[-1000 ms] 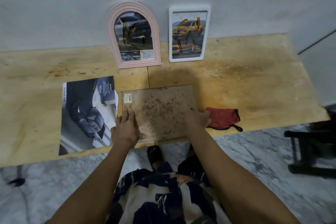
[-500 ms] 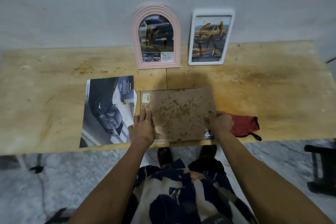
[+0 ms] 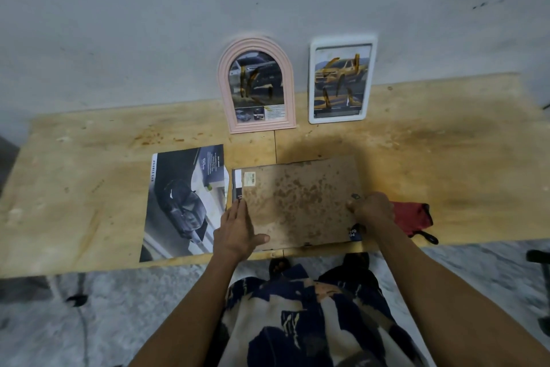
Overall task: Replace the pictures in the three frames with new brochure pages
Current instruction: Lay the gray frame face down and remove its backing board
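Stained plywood desk against grey wall. Third frame lies face-down at near edge, brochure page beside it. Left hand presses flat; right hand fingers curled at backing's edge. Step: refitting backing. Next: secure the tabs.

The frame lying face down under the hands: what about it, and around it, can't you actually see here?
- Face-down frame, head view: its front lies against the table; only the stained backing shows.
- Right hand: fingertips curl at the frame's edge, grip unclear.
- Red cloth: partly behind that hand.
- Barcode sticker: print too small.
- Left hand: covers the near-left corner.
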`<act>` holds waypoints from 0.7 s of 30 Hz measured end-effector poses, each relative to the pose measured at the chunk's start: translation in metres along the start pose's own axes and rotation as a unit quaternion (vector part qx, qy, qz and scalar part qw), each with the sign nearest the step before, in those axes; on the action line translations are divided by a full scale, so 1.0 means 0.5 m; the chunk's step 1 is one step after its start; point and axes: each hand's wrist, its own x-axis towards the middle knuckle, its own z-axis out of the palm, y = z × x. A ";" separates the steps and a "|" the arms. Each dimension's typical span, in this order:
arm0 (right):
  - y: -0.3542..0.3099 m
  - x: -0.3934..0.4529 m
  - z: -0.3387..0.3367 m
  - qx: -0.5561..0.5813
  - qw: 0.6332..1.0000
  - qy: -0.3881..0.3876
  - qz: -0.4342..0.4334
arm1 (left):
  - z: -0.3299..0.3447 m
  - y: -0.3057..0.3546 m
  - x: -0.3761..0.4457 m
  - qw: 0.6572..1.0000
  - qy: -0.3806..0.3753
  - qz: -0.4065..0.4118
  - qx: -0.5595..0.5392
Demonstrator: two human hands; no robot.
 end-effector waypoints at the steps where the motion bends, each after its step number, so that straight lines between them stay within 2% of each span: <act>1: 0.000 0.005 -0.002 -0.007 1.000 -0.008 -0.003 | -0.001 0.001 -0.001 1.000 -0.003 0.000 0.007; 6: 0.016 0.036 -0.015 0.017 0.997 -0.067 -0.013 | -0.001 0.004 -0.001 0.999 -0.025 -0.013 0.043; 11: 0.024 0.045 -0.050 0.128 0.987 -0.098 0.008 | 0.005 0.009 -0.002 0.995 -0.057 -0.026 0.075; 21: 0.038 0.059 -0.087 0.202 0.978 -0.043 -0.027 | 0.002 0.025 -0.007 0.992 -0.072 -0.031 0.095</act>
